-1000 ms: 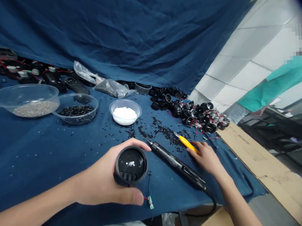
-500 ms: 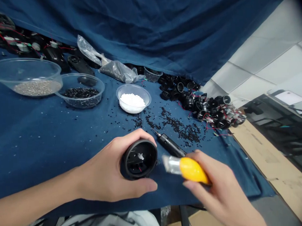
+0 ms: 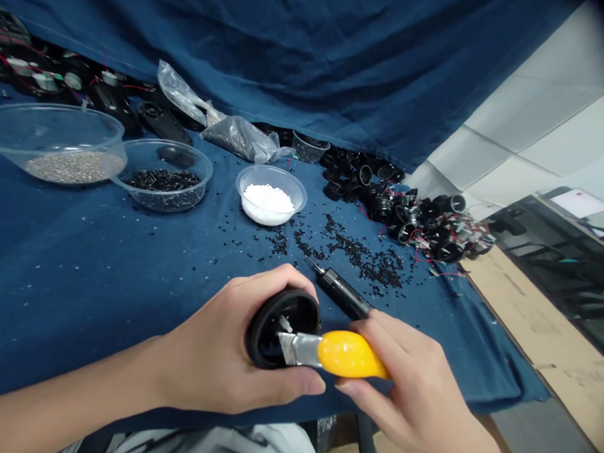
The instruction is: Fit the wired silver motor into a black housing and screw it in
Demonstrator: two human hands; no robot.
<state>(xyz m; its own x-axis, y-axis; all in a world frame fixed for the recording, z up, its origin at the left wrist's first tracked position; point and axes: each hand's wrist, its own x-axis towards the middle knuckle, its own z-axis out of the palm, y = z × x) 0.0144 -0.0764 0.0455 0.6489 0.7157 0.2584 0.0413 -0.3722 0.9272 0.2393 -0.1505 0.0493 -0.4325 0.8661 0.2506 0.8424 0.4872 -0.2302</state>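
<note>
Wrapped round a black round plastic housing is my left hand, with the housing's open end facing up toward me. A small white part shows inside it. My right hand grips a yellow utility knife, whose metal blade reaches over the rim into the opening. Whether the blade tip touches the white part, I cannot tell. Just beyond my right hand, a black electric screwdriver lies on the blue cloth, its bit pointing away to the left.
Tubs of silvery pieces, black screws and white pieces stand behind my hands. Small black bits are scattered across the cloth. Black housings with wires are piled at the right; a plastic bag lies at the back.
The knife has moved left with my right hand, so its blade now reaches into the housing. My left hand still holds the housing, which is tilted slightly differently.
</note>
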